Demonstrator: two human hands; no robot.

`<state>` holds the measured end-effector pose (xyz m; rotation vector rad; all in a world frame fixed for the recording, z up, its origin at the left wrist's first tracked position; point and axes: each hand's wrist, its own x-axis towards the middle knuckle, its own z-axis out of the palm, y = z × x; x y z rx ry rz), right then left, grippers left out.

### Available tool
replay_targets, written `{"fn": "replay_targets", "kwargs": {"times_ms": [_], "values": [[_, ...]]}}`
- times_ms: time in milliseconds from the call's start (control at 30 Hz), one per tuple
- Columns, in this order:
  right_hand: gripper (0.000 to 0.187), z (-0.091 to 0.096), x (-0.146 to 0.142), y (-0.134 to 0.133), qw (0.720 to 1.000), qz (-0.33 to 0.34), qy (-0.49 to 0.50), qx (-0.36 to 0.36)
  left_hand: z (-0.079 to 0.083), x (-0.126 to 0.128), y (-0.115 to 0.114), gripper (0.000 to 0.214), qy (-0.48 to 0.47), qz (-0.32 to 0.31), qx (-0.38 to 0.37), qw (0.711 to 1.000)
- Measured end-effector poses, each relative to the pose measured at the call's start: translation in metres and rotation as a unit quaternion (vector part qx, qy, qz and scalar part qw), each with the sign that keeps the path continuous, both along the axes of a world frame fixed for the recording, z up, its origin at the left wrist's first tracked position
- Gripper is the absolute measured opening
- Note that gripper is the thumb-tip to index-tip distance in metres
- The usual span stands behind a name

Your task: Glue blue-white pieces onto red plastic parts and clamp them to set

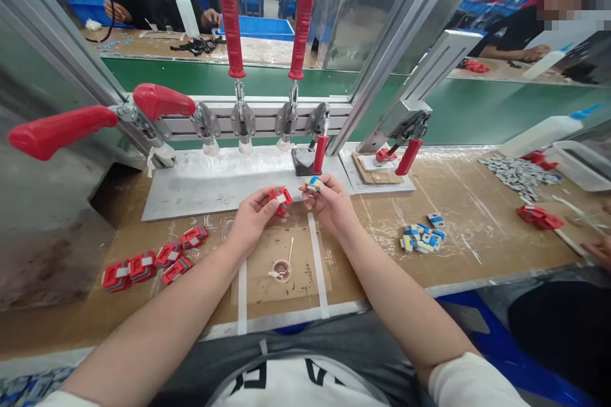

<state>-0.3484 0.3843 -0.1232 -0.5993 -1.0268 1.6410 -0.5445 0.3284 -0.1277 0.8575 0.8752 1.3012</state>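
Observation:
My left hand (255, 216) is closed on a red plastic part (281, 200) with a pale inset on its face. Close beside it, my right hand (331, 203) pinches a small blue, yellow and white block (314, 184). The two pieces are apart, over the front edge of the metal base plate (191, 187). Several red and grey parts (142, 265) lie in a group to the left. To the right is a small heap of blue, white and yellow blocks (422, 238). Between my forearms a small round dish (281, 271) and a white cotton swab (291, 249) rest on taped cardboard.
Red-handled toggle clamps (241, 102) line the metal frame ahead, and two long handles stick out left. Another clamp (408, 156) presses a red part at right. Farther right are a grey heap of small parts (520, 177) and a white bottle (544, 133). Co-workers sit across and at right.

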Motion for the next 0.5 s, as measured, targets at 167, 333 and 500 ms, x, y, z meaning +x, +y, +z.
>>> {"fn": "replay_targets", "kwargs": {"times_ms": [167, 333, 500], "values": [[0.041, -0.005, 0.003, 0.001, 1.0, 0.02, -0.011, 0.017, 0.0, 0.001, -0.001, 0.069, -0.036, -0.028, -0.015, 0.999], [0.047, -0.005, 0.004, -0.004, 0.993, 0.008, -0.097, 0.066, 0.0, 0.001, -0.001, 0.063, -0.055, -0.043, -0.027, 0.997], [0.051, -0.006, 0.004, -0.009, 0.994, 0.001, -0.097, 0.058, -0.001, 0.0, 0.0, 0.057, 0.012, 0.018, 0.015, 1.0]]}}
